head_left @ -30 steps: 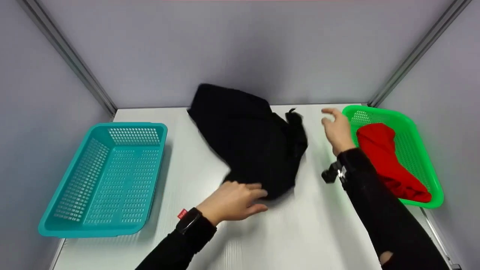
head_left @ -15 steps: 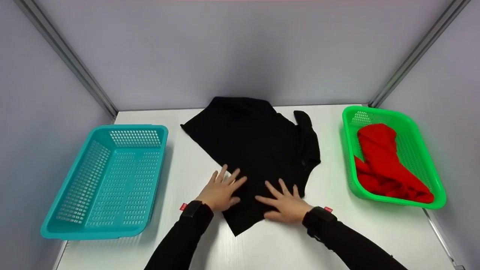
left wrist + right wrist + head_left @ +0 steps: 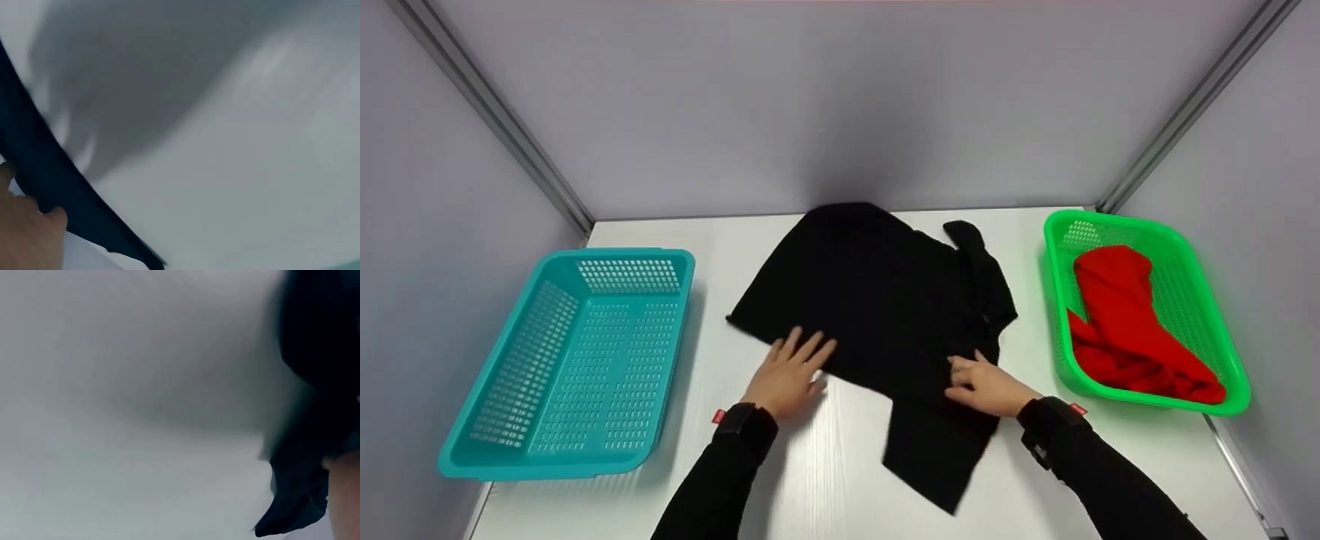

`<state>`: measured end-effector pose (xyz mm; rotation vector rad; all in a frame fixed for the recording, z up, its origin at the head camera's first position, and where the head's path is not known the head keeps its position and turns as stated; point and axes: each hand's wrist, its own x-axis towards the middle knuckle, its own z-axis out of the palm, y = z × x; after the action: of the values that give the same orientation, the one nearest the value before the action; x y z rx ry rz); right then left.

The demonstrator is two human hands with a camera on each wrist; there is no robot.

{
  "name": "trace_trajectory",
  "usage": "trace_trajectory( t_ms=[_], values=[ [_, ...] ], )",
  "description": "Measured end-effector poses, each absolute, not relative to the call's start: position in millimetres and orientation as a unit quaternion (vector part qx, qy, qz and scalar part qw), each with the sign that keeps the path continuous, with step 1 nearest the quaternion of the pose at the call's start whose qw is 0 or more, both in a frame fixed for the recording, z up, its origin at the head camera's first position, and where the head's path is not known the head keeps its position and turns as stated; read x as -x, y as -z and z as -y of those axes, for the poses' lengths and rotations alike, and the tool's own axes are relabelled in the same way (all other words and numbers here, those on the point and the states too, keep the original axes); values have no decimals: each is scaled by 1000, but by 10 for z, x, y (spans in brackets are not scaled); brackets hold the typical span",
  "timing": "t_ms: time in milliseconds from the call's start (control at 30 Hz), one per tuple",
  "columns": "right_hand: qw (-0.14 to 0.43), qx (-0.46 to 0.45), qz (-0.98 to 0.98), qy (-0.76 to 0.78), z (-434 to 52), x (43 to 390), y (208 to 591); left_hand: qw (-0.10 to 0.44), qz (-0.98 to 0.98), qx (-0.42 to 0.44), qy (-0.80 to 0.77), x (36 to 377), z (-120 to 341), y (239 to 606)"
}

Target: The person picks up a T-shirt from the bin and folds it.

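Note:
A black garment lies spread on the middle of the white table. My left hand lies flat with straight fingers on its lower left edge. My right hand has curled fingers pinching the cloth at its lower right. A narrow flap reaches toward the front edge. The left wrist view shows a dark cloth edge beside my hand. The right wrist view is blurred, with black cloth at the right.
A teal basket with nothing in it stands at the left. A green basket at the right holds a red garment. Grey walls close the back and both sides.
The black garment has turned and shifted right, and a flap now trails toward the front. My right hand moved right and took hold of the cloth. My left hand slid slightly left.

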<state>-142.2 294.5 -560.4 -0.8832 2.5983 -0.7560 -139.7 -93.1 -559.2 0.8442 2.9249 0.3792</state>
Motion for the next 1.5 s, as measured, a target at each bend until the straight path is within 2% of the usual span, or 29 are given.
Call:
trace_trajectory(
  t_ms=[67, 133, 300, 367, 433, 500, 533, 600, 700, 767, 833, 933, 1033, 1167, 1233, 1333, 1433, 1500],
  values=[
    [144, 303, -906, 259, -2962, 1425, 5623, 60, -961, -245, -109, 1353, 1014, 5631],
    [125, 293, -919, 232, -2976, 1407, 5655, 62, -966, -236, -91, 1304, 1075, 5657],
    [11, 247, -963, 106, -3017, 1363, 5732, 41, -954, -286, -77, 1194, 1128, 5626],
    [-24, 222, -973, 65, -3020, 1359, 5737, 73, -943, -308, -101, 1150, 1140, 5588],
    [-34, 196, -979, 41, -3007, 1359, 5733, 124, -930, -318, -140, 1111, 1157, 5547],
    [-28, 172, -984, 29, -2991, 1353, 5725, 169, -918, -312, -177, 1077, 1174, 5518],
    [-22, 164, -986, 27, -2985, 1350, 5720, 172, -917, -310, -185, 1067, 1181, 5519],
    [-7, 160, -986, 35, -2976, 1350, 5719, 145, -922, -307, -187, 1058, 1200, 5541],
    [29, 174, -982, 66, -2980, 1349, 5719, 70, -945, -275, -164, 1056, 1264, 5606],
    [50, 187, -978, 80, -2998, 1342, 5712, 53, -959, -236, -148, 1059, 1331, 5637],
    [55, 190, -977, 78, -3028, 1329, 5699, 66, -968, -196, -142, 1065, 1403, 5656],
    [27, 185, -981, 50, -3071, 1308, 5674, 93, -974, -162, -127, 1089, 1482, 5664],
    [-3, 174, -984, 30, -3093, 1298, 5657, 105, -976, -152, -116, 1116, 1502, 5649],
    [-12, 180, -983, 25, -3085, 1283, 5645, 135, -974, -146, -111, 1114, 1517, 5579],
    [-7, 204, -978, 40, -3095, 1265, 5655, 147, -972, -140, -118, 1102, 1551, 5553],
    [9, 264, -961, 76, -3146, 1215, 5683, 125, -975, -147, -113, 1081, 1631, 5574],
    [45, 312, -943, 109, -3197, 1145, 5708, 102, -975, -169, -106, 1023, 1696, 5594],
    [71, 314, -940, 111, -3208, 1094, 5714, 107, -971, -182, -109, 972, 1724, 5596]
  ],
)
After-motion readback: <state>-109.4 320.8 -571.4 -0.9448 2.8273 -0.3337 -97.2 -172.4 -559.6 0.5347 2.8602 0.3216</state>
